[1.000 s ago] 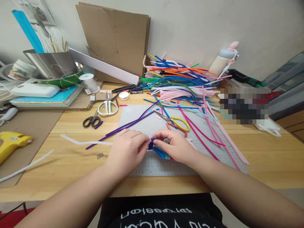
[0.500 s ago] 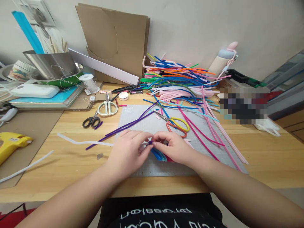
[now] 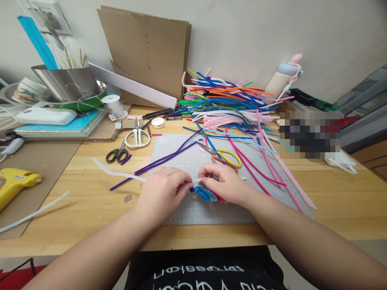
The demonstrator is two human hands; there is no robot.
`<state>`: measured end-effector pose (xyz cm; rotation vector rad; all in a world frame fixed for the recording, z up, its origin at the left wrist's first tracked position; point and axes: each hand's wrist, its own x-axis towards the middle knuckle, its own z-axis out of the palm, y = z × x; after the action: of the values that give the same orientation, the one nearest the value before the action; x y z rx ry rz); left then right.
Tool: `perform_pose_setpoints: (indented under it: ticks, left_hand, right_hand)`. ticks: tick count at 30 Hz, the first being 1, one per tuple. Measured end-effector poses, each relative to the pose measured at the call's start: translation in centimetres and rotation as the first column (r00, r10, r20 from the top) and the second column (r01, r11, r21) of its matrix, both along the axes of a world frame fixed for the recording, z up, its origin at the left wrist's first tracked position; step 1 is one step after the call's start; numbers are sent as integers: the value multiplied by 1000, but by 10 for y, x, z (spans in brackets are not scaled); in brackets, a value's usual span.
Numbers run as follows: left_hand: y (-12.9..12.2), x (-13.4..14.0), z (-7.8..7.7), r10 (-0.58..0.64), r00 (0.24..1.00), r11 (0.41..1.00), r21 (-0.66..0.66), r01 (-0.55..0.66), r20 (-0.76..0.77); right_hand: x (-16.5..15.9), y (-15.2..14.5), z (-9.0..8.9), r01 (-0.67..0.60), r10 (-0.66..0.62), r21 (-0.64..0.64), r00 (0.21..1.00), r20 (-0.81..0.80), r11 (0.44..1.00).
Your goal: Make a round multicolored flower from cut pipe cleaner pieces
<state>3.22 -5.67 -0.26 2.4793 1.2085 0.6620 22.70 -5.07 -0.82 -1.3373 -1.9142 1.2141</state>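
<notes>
My left hand [image 3: 171, 186] pinches a small purple piece and a white pipe cleaner [image 3: 119, 175], whose bent free end sticks out to the left. Fingers of my right hand [image 3: 222, 182] are closed on the white pipe cleaner near its other end, just right of the left fingertips. Beneath the fingers hangs a bundle of curved pipe cleaners [image 3: 207, 194] in blue, light blue and dark pink, partly hidden by the right hand. Purple pipe cleaners [image 3: 165, 159] lie beyond my left hand. Scissors with yellow and orange handles [image 3: 228, 158] rest on the grey cutting mat [image 3: 187, 215].
A heap of coloured pipe cleaners [image 3: 229, 100] lies at the back. Light-handled scissors [image 3: 137, 137] and black scissors [image 3: 117, 154] are left of the mat. A yellow glue gun [image 3: 18, 181] sits at far left. Pink strands [image 3: 256, 169] cross the mat's right side.
The white pipe cleaner's left end has moved right, toward my hands. A white stretch now shows between my fingertips, which have come slightly apart. More of the blue bundle shows.
</notes>
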Motion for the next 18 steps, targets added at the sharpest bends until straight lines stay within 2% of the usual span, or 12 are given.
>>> perform_pose_setpoints:
  ticks: [4, 9, 12, 15, 18]
  left_hand:
    - [1, -1, -2, 38, 999, 999, -39, -38, -14]
    - [5, -5, 3, 70, 982, 991, -98, -88, -175]
    - [7, -7, 7, 67, 975, 981, -164, -103, -210]
    - [7, -7, 7, 34, 982, 983, -173, -67, -183]
    - [7, -6, 4, -28, 988, 993, -121, 9, -155]
  right_hand:
    - [-2, -1, 0, -137, 135, 84, 990, 35, 987]
    - [-2, 0, -2, -89, 73, 144, 991, 114, 986]
    - [-2, 0, -1, -123, 103, 159, 986, 130, 980]
    - [-3, -1, -1, -152, 130, 172, 982, 135, 973]
    - [-5, -2, -2, -143, 120, 169, 983, 141, 975]
